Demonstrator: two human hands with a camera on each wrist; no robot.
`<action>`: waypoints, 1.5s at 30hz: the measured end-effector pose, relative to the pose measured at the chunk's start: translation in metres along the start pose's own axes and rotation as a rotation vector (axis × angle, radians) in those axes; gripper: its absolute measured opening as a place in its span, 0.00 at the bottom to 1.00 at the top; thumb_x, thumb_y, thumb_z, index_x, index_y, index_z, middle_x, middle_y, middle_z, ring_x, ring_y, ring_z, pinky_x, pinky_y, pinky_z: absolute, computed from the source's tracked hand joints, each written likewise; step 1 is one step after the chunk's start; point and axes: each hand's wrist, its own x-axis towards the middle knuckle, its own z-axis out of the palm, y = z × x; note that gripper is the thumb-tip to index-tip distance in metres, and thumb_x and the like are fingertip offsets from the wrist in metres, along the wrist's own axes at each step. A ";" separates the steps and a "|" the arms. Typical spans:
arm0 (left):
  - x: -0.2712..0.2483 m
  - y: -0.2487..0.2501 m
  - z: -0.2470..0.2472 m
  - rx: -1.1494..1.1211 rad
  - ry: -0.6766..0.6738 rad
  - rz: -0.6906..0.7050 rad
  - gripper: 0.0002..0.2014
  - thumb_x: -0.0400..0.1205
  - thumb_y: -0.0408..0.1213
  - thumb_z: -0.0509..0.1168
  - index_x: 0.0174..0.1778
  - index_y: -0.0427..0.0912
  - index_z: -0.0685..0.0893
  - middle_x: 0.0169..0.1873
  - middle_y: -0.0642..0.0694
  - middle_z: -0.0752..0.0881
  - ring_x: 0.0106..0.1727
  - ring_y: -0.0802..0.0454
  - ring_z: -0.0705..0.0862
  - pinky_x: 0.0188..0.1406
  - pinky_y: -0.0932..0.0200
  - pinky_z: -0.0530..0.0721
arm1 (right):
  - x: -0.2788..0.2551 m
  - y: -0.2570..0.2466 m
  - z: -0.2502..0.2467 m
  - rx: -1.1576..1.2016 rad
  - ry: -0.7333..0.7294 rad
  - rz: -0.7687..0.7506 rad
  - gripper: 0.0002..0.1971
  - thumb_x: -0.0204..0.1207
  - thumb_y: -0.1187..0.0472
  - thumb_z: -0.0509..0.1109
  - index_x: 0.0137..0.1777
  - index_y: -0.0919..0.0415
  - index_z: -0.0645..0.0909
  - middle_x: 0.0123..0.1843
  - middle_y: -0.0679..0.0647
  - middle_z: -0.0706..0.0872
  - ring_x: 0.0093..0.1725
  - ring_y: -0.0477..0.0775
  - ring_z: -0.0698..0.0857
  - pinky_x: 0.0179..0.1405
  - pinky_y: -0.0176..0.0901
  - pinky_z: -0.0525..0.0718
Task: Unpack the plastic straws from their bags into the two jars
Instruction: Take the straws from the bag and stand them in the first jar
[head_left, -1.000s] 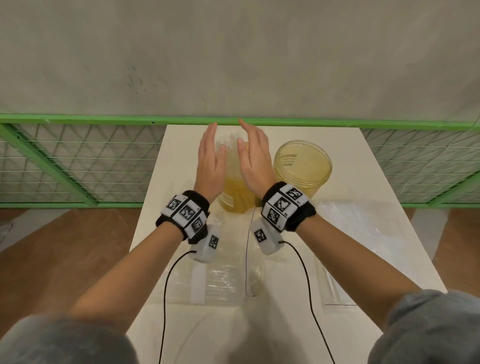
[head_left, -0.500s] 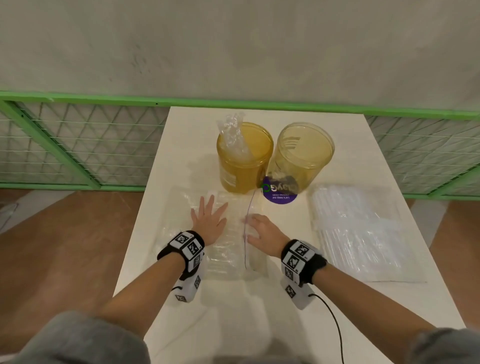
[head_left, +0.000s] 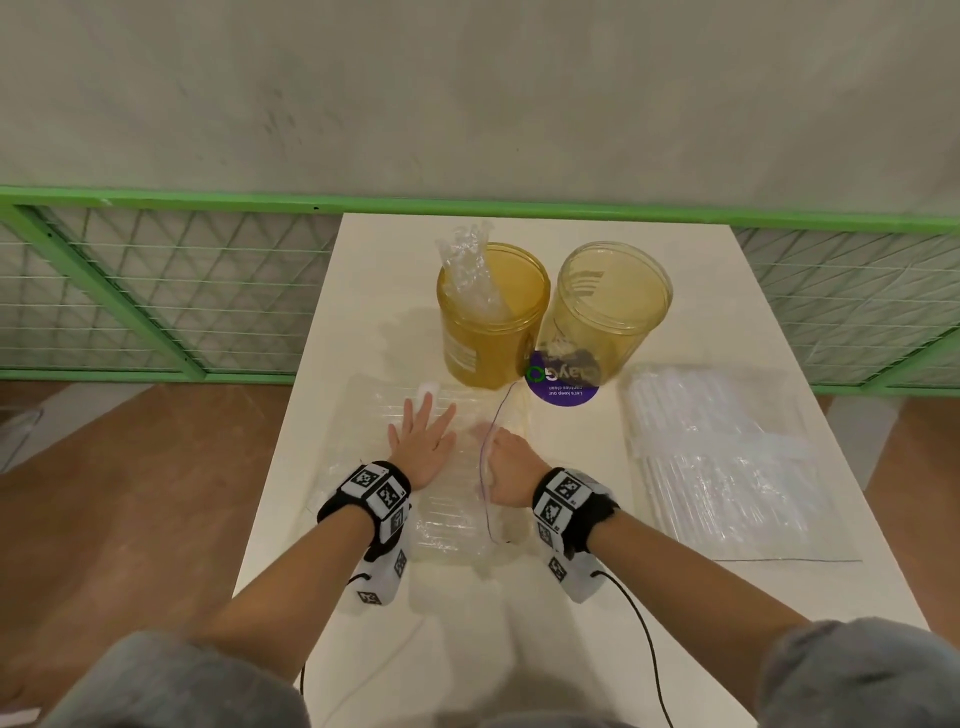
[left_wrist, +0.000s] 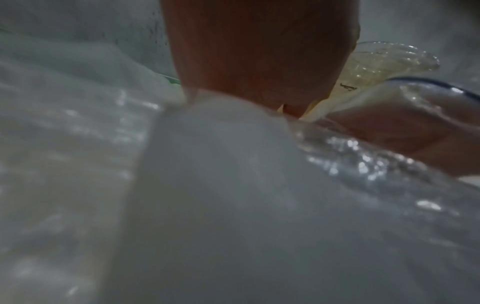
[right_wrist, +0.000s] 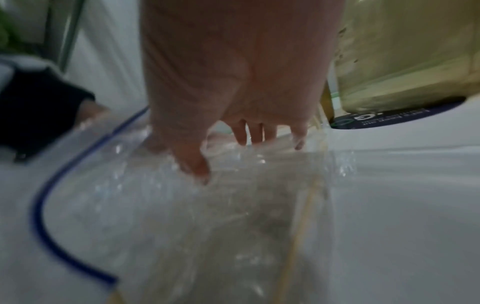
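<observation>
A clear bag of straws (head_left: 447, 519) lies flat on the white table (head_left: 597, 597) in front of two amber jars. My left hand (head_left: 423, 441) presses flat on the bag, fingers spread. My right hand (head_left: 501, 452) is at the bag's open mouth by its blue zip line (right_wrist: 41, 205), with straight fingers (right_wrist: 255, 133) reaching in under the plastic. The left jar (head_left: 493, 317) holds a bunch of clear straws (head_left: 470, 275) leaning at its left side. Nothing shows inside the right jar (head_left: 608, 306). The left wrist view is blurred by plastic.
A second full bag of straws (head_left: 717, 457) lies at the right of the table. A purple round sticker (head_left: 563, 387) sits under the right jar's front. A green mesh fence (head_left: 156, 291) runs behind the table. Wrist cables trail toward me.
A second ago both hands were raised around the left jar. They came down onto the near bag, and the right fingers have since gone a little further into its mouth.
</observation>
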 end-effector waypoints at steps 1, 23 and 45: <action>0.000 0.001 -0.001 -0.006 -0.010 0.001 0.25 0.88 0.50 0.42 0.82 0.56 0.48 0.82 0.47 0.36 0.81 0.43 0.30 0.78 0.38 0.34 | 0.000 -0.002 0.002 -0.039 0.039 0.007 0.36 0.74 0.56 0.69 0.78 0.67 0.59 0.78 0.63 0.63 0.75 0.63 0.66 0.75 0.53 0.64; 0.002 0.006 -0.016 0.216 -0.204 0.001 0.52 0.74 0.54 0.69 0.82 0.53 0.37 0.80 0.43 0.28 0.79 0.39 0.26 0.76 0.31 0.34 | 0.034 -0.019 0.001 -0.370 -0.127 0.156 0.30 0.84 0.56 0.57 0.81 0.65 0.51 0.81 0.63 0.59 0.78 0.64 0.63 0.74 0.57 0.67; 0.010 -0.007 -0.008 0.264 -0.185 0.028 0.53 0.72 0.57 0.70 0.81 0.57 0.37 0.80 0.46 0.28 0.80 0.40 0.27 0.78 0.32 0.37 | -0.072 0.075 -0.065 -0.500 0.109 0.363 0.17 0.75 0.67 0.57 0.63 0.56 0.70 0.54 0.52 0.83 0.51 0.59 0.85 0.39 0.44 0.73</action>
